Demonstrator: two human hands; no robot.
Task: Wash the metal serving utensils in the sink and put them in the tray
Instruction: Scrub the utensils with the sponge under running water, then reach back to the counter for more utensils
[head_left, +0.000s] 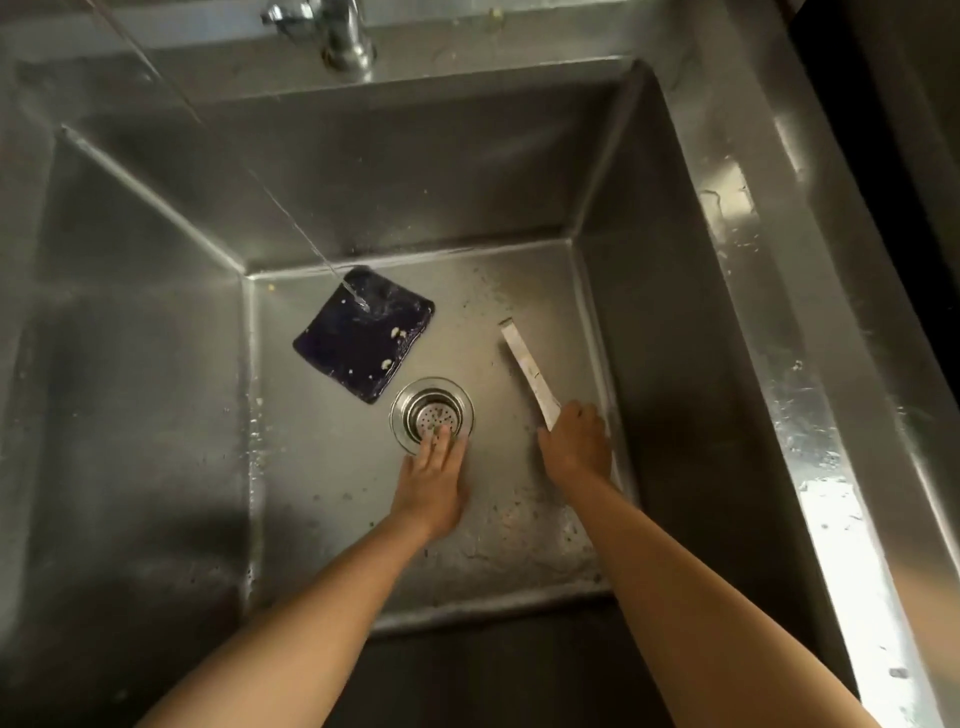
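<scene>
Item: sink (649, 338), steel, deep, square basin, seen from above; floor wet and flecked with small scraps.

Item: tap (345, 36), on the back ledge, base only in frame. A thin stream of water (291, 218) slants down from the upper left and lands on the far corner of the cloth.

Item: cloth (363, 340), dark purple, square, flat on the sink floor at the back left, with a few pale crumbs on it. Its near corner lies just beside the drain.

Item: drain (431, 413), round steel strainer, mid-floor.

Item: utensil (527, 369), flat metal strip, lying on the sink floor near the right wall, with its far end pointing to the back. The near end is hidden under the right hand; its type cannot be told.

Item: left hand (434, 483), palm down, fingers straight, with the tips resting on the near rim of the drain. It holds nothing.

Item: right hand (574, 447), fingers curled over the near end of the utensil, gripping it, close to the right wall.

Item: rim (810, 364), right side, wet, with bright glare.
</scene>
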